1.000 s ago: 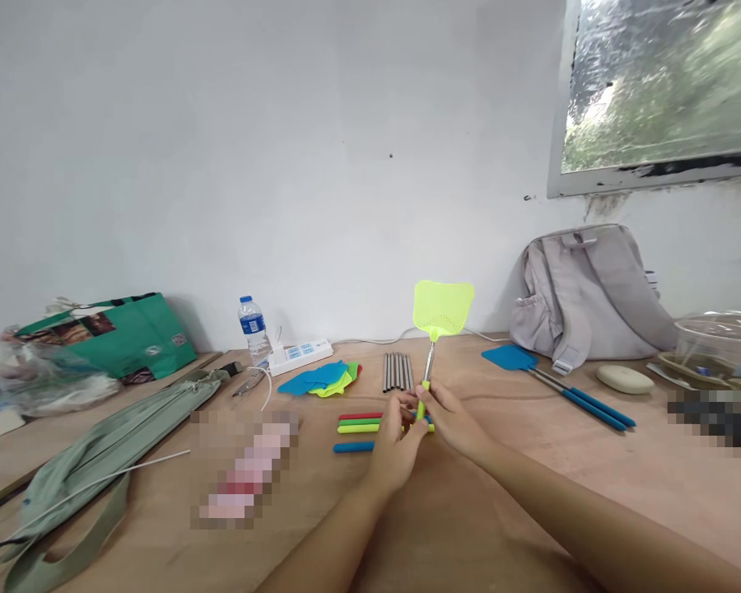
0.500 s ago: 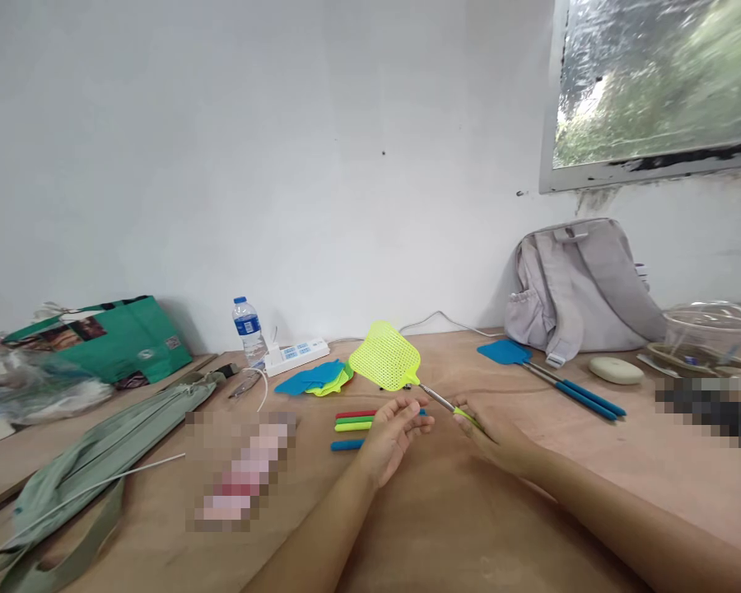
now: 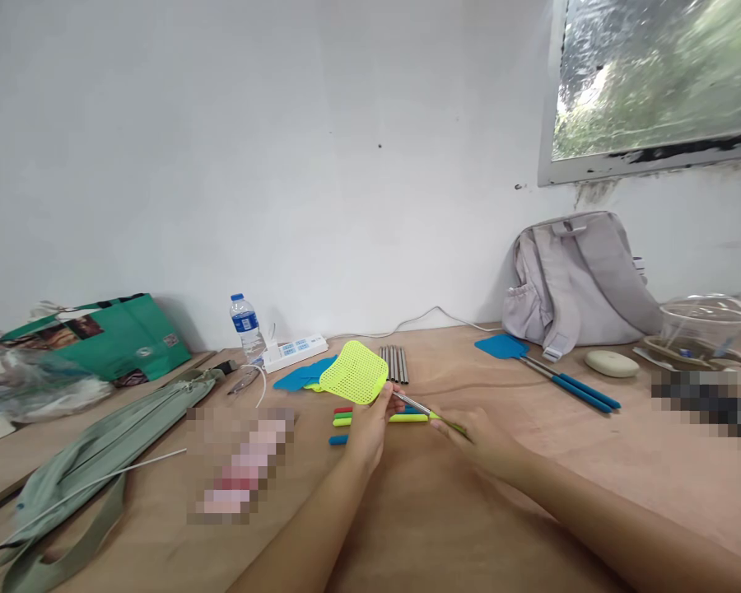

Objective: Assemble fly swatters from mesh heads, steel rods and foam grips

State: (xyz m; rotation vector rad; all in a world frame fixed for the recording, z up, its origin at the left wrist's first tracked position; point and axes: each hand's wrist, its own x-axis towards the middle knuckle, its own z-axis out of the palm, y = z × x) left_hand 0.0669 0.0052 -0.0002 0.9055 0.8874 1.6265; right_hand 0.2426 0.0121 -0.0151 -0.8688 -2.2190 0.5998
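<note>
Three fly swatters (image 3: pixel 353 372) (one yellow-green), one backpack (image 3: pixel 577 278), one bottle (image 3: pixel 243 318).

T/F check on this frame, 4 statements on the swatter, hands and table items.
1. Both hands hold the yellow-green fly swatter: true; left hand near the head, right hand on the handle.
2. The swatter stands upright: false, it lies tilted low over the table.
3. A blue fly swatter lies near the grey backpack: true.
4. The water bottle lies on its side: false, it stands upright.
</note>
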